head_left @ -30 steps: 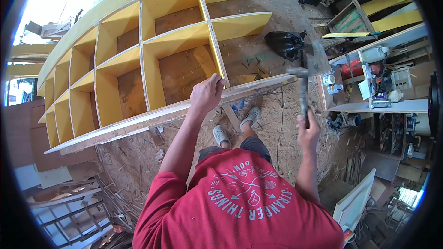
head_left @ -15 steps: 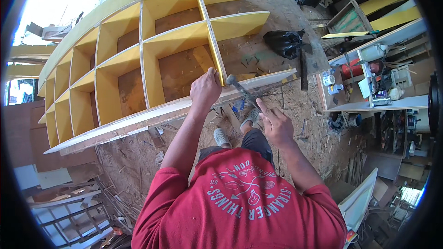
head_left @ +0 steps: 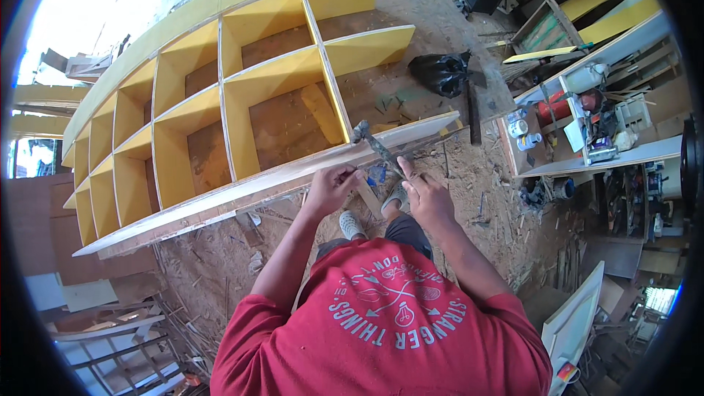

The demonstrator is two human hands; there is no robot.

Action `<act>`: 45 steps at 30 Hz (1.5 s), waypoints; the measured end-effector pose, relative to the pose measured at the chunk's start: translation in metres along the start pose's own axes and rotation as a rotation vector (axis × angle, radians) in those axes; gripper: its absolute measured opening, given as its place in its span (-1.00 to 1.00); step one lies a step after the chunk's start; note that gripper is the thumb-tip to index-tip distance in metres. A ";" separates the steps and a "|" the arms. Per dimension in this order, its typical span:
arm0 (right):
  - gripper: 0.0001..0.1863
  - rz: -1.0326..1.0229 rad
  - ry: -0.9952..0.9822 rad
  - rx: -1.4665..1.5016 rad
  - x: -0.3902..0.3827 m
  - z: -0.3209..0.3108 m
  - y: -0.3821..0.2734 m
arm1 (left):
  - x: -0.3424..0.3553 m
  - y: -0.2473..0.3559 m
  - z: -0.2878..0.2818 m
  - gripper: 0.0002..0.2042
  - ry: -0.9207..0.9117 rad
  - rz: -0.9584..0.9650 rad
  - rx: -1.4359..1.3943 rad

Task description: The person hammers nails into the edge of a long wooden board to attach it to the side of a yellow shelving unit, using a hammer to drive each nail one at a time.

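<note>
Grips hammer [head_left: 379, 149] in right hand [head_left: 429, 202] with fingers wrapped round handle, head close to near end of divider [head_left: 336, 114], at rail [head_left: 242, 188]. Holds left hand [head_left: 331, 187] half-curled beside rail, with thumb and fingertips close together; cannot tell whether pinching anything small. Judged well advanced on frame [head_left: 275, 82]: has crossing dividers standing in most cells; lacks end panel at right, with cells open-sided there.
</note>
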State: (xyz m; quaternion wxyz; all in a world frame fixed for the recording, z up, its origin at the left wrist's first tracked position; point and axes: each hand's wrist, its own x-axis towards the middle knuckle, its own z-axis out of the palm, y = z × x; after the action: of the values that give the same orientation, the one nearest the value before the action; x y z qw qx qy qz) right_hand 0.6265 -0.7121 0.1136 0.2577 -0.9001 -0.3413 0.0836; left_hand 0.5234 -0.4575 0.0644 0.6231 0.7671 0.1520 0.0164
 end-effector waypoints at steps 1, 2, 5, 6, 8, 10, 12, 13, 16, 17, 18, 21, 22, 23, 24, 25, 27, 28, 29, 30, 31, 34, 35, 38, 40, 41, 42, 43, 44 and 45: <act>-0.39 -0.004 0.014 0.019 0.001 0.001 0.000 | 0.001 -0.009 0.001 -0.74 0.004 -0.004 0.002; -0.39 -0.006 0.010 0.023 0.001 0.002 -0.002 | 0.005 -0.018 0.001 -0.71 0.003 -0.106 -0.098; -0.36 -0.001 0.007 0.059 0.007 0.004 -0.002 | 0.025 -0.030 -0.005 -0.67 -0.030 -0.227 -0.177; -0.36 -0.030 0.034 0.104 0.008 0.006 0.000 | 0.033 -0.034 -0.004 -0.69 -0.036 -0.168 -0.171; -0.35 -0.061 0.058 0.148 0.007 0.006 0.003 | 0.035 -0.042 0.002 -0.72 -0.018 -0.095 -0.172; -0.43 -0.035 0.117 0.211 0.008 0.000 -0.002 | 0.037 -0.048 0.005 -0.72 -0.002 -0.096 -0.212; -0.52 -0.035 0.184 0.252 0.005 -0.001 0.005 | 0.039 -0.049 0.007 -0.72 0.013 -0.098 -0.254; -0.59 -0.037 0.253 0.293 0.004 -0.005 0.008 | 0.039 -0.047 0.009 -0.72 0.014 -0.129 -0.258; -0.71 0.180 0.053 0.402 -0.006 -0.036 0.023 | 0.041 -0.050 0.009 -0.71 0.022 -0.157 -0.265; -0.69 0.269 -0.052 0.483 -0.008 -0.046 0.026 | 0.040 -0.053 0.009 -0.70 0.024 -0.148 -0.263; -0.65 0.263 -0.106 0.308 -0.007 -0.065 0.021 | 0.040 -0.049 0.011 -0.72 0.041 -0.165 -0.239; -0.57 0.241 -0.227 0.178 -0.003 -0.100 0.017 | 0.039 -0.042 0.014 -0.74 0.051 -0.179 -0.372; -0.54 0.141 -0.174 0.056 -0.004 -0.094 0.034 | 0.040 -0.042 0.015 -0.74 0.047 -0.179 -0.374; -0.54 0.144 -0.173 0.054 -0.008 -0.091 0.047 | 0.041 -0.041 0.015 -0.74 0.047 -0.183 -0.354; -0.56 0.089 -0.193 0.028 -0.007 -0.090 0.050 | 0.042 -0.042 0.015 -0.73 0.051 -0.188 -0.333; -0.58 0.033 -0.212 0.003 -0.006 -0.089 0.053 | 0.042 -0.042 0.015 -0.73 0.052 -0.190 -0.333; -0.59 0.052 -0.287 -0.048 -0.001 -0.089 0.051 | 0.041 -0.043 0.016 -0.72 0.065 -0.176 -0.305; -0.60 0.071 -0.361 -0.098 0.002 -0.089 0.048 | 0.041 -0.044 0.017 -0.72 0.064 -0.176 -0.303; -0.60 0.072 -0.360 -0.097 0.005 -0.089 0.047 | 0.041 -0.044 0.019 -0.72 0.089 -0.185 -0.375; -0.59 0.063 -0.367 -0.085 0.009 -0.088 0.046 | 0.041 -0.046 0.020 -0.72 0.116 -0.192 -0.446; -0.58 0.053 -0.375 -0.073 0.012 -0.087 0.044 | 0.041 -0.047 0.021 -0.72 0.117 -0.192 -0.444; -0.56 0.072 -0.457 -0.088 0.022 -0.090 0.040 | 0.042 -0.049 0.024 -0.73 0.160 -0.182 -0.391; -0.56 0.070 -0.457 -0.086 0.026 -0.090 0.041 | 0.043 -0.049 0.024 -0.73 0.172 -0.177 -0.370; -0.56 -0.033 -0.536 -0.078 0.040 -0.094 0.044 | 0.044 -0.047 0.024 -0.72 0.176 -0.167 -0.329; -0.56 -0.103 -0.740 -0.139 0.058 -0.098 0.039 | 0.043 -0.045 0.024 -0.72 0.175 -0.163 -0.306; -0.56 -0.102 -0.738 -0.138 0.066 -0.098 0.037 | 0.043 -0.042 0.026 -0.73 0.192 -0.182 -0.321; -0.58 -0.108 -0.760 -0.149 0.075 -0.097 0.033 | 0.043 -0.042 0.026 -0.73 0.213 -0.201 -0.336; -0.60 -0.114 -0.783 -0.159 0.080 -0.097 0.031 | 0.044 -0.044 0.026 -0.73 0.215 -0.199 -0.335; -0.60 -0.116 -0.782 -0.159 0.082 -0.093 0.036 | 0.045 -0.046 0.027 -0.74 0.214 -0.198 -0.362; -0.61 -0.171 -0.679 -0.155 0.085 -0.088 0.039 | 0.045 -0.047 0.027 -0.75 0.217 -0.197 -0.391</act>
State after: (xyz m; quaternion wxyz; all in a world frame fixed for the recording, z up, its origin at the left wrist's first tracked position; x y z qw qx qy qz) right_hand 0.7413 -0.7166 0.1708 0.0666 -0.8060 -0.4871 0.3297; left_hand 0.5619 -0.4634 0.0057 0.7382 0.6072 0.2862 0.0671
